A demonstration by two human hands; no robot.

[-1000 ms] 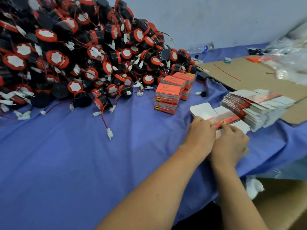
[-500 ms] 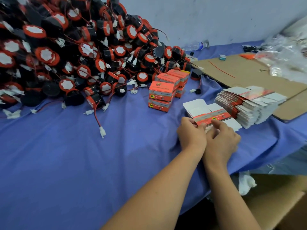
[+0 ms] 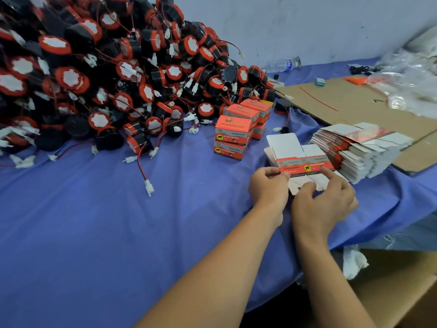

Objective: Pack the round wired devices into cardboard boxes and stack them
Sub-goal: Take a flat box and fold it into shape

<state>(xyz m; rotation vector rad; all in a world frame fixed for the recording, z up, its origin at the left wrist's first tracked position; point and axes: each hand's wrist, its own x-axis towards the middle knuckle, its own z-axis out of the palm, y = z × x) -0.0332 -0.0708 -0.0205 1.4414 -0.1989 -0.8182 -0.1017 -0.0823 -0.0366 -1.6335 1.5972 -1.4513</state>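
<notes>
- My left hand pinches the left end of a flat carton. The thumb lies on top at the edge of its printed band and the other fingers curl underneath.
- My right hand pinches the same carton from the right. The index finger stretches onto the far end of the band and the thumb presses the white flap nearer me.
- The carton is still unfolded. It is white card with an orange and grey strip across the middle, which carries a round yellow badge with a dark elephant on it.
- A broad white flap with rounded corners stands out on its far side, and smaller flaps lie on the near side.
- It sits low over the blue cloth, just beside the stack of flat cartons on my right. I cannot tell whether it touches the cloth.
- The round devices are heaped at the far left. They are black drums with red rims and white faces, trailing red and black wires that end in white plugs.
- Packed boxes with orange tops stand two high between the heap and my carton.
- A brown cardboard sheet lies beyond the stack, and a water bottle lies by the wall.
</notes>
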